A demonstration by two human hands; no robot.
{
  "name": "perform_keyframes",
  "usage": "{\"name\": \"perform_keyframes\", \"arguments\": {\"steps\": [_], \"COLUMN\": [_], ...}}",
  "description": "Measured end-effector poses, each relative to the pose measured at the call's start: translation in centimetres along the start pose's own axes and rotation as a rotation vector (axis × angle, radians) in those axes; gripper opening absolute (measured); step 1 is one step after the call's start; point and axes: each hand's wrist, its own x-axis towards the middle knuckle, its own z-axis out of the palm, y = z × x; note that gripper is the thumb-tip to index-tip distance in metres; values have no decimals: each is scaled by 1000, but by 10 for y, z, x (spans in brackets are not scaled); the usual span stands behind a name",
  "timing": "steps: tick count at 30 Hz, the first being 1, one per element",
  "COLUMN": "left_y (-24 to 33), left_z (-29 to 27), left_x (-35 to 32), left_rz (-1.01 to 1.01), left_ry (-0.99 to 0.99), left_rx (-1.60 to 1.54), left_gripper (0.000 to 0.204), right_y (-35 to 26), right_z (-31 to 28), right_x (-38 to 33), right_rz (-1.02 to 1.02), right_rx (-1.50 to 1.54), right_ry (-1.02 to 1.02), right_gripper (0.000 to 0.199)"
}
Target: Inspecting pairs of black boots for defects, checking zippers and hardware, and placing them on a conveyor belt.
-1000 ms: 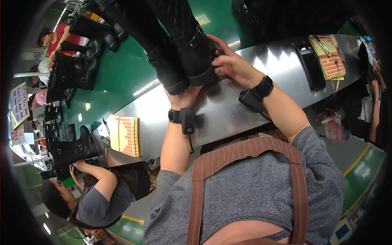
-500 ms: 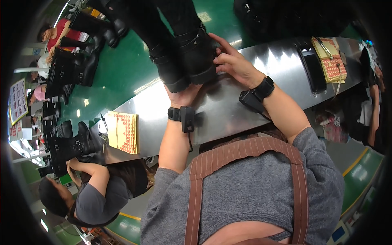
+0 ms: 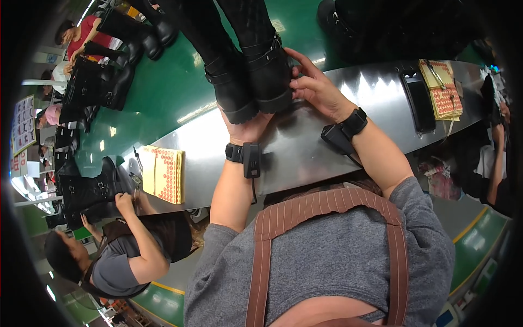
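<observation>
A pair of black buckled boots [image 3: 271,76] stands side by side in front of me, heels toward me, shafts rising out of the top of the picture. My left hand [image 3: 246,128] is under the heel of the left boot; its fingers are hidden behind the soles. At the right boot's side is my right hand [image 3: 321,91], its index finger stretched along the leather and the other fingers bent and apart. Those fingertips touch or nearly touch the boot. Both my wrists wear black bands with small boxes.
A shiny metal ledge [image 3: 207,147] borders the green table surface [image 3: 158,98]. Yellow sticker sheets [image 3: 163,173] lie at left; more sheets [image 3: 444,95] and a black phone [image 3: 419,101] at right. A co-worker [image 3: 125,261] handles black boots [image 3: 90,188] at far left.
The boots and my hands sit slightly lower and further right in the picture, with hand positions on the boots much the same. The co-worker's arm at left has reached up toward a boot.
</observation>
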Motion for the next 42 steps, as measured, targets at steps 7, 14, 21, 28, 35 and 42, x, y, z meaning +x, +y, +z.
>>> {"name": "perform_keyframes", "arguments": {"steps": [7, 14, 21, 28, 35, 42], "left_y": [2, -1, 2, 7, -2, -10], "left_z": [-3, -3, -12, -14, 1, 17], "left_x": [2, -1, -1, 3, 4, -2], "left_rz": [10, 36, 25, 13, 116, 121], "left_ry": [-3, 68, 62, 71, 82, -131], "left_rx": [16, 29, 70, 28, 80, 135], "left_gripper": [72, 73, 71, 72, 66, 50], "right_y": [-5, -3, 5, 1, -11, -81], "right_z": [-3, 2, -7, 1, 15, 25], "right_x": [1, -3, 2, 3, -7, -18], "right_rz": [-10, -27, -36, -23, -66, -668], "right_rx": [41, -72, 33, -16, -234, -1053], "right_ry": [-44, 6, -37, 8, 29, -37], "right_gripper": [73, 73, 71, 70, 72, 80]}}
